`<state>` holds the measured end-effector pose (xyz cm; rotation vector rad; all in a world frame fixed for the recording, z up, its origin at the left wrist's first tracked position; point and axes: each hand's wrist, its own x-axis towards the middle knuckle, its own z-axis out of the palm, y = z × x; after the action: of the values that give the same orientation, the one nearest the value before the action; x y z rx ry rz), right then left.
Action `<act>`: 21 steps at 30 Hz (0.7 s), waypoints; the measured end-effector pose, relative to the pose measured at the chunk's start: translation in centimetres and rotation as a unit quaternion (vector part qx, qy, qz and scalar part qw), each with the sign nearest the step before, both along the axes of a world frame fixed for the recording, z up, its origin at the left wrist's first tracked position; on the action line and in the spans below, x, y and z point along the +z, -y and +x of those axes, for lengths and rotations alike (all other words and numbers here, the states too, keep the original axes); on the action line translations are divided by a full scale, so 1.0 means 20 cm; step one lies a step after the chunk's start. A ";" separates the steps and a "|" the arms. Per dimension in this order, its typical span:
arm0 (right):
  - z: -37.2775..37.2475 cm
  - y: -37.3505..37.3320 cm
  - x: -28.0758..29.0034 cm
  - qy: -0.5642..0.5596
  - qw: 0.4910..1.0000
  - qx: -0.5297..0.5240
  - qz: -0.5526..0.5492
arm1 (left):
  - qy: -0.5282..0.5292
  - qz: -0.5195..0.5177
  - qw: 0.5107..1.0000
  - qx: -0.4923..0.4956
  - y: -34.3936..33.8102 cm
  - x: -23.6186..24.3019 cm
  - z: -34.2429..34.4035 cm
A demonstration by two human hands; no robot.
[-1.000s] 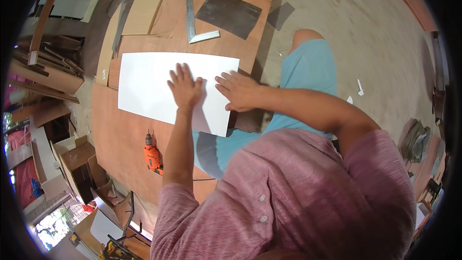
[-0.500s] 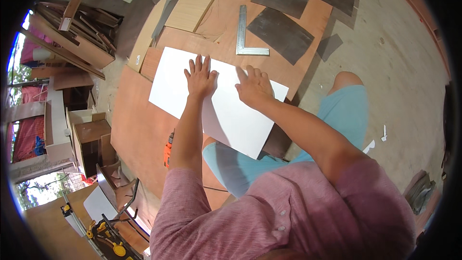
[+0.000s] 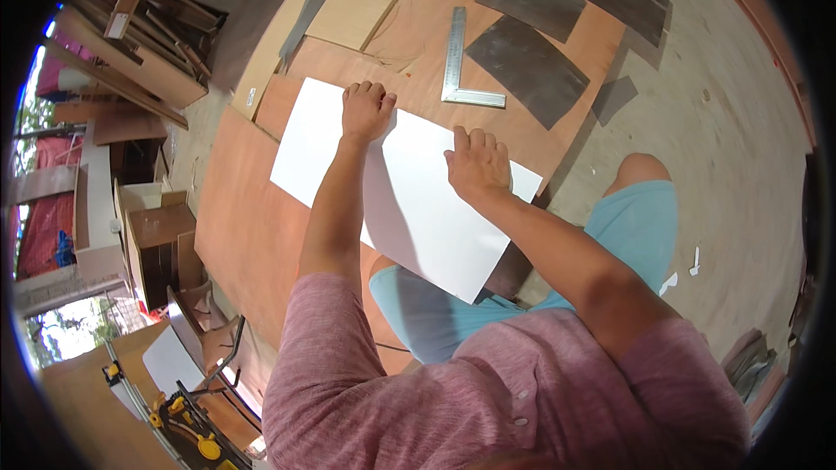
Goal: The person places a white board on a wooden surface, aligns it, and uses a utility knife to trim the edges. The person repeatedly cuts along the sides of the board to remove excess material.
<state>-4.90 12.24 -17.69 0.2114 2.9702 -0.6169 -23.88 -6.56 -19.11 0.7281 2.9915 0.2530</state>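
As the white rectangular panel (image 3: 427, 209) lies on plywood (image 3: 244, 200), the left hand (image 3: 367, 111) and right hand (image 3: 480, 164) meet its far edge.
Both hands are curled at that edge; whether they clamp it cannot be told. A metal try square (image 3: 453, 61) lies just beyond.

A white board (image 3: 431, 196), thin and four-sided, lies flat on the surface (image 3: 248, 213), its long sides slanting from ten toward four o'clock. Grey shadow crosses its middle; its five-o'clock corner juts past the surface.
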 end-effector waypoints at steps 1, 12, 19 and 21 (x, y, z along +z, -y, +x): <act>0.00 0.00 0.01 0.003 1.000 0.002 -0.001 | -0.047 -0.001 0.999 0.025 0.00 0.00 0.02; -0.02 0.04 0.02 -0.011 0.995 0.100 0.013 | 0.027 -0.060 0.940 0.334 0.35 0.04 0.44; -0.05 0.03 0.00 0.047 0.979 0.192 0.042 | 0.071 -0.102 0.937 0.327 0.29 0.05 0.39; -0.07 0.03 -0.01 0.049 0.979 0.191 0.054 | 0.079 -0.099 0.937 0.326 0.30 0.03 0.37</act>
<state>-6.31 11.67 -17.98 -0.3081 2.8335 -0.3857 -16.53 -12.58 -18.45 -0.3083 2.9289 0.0239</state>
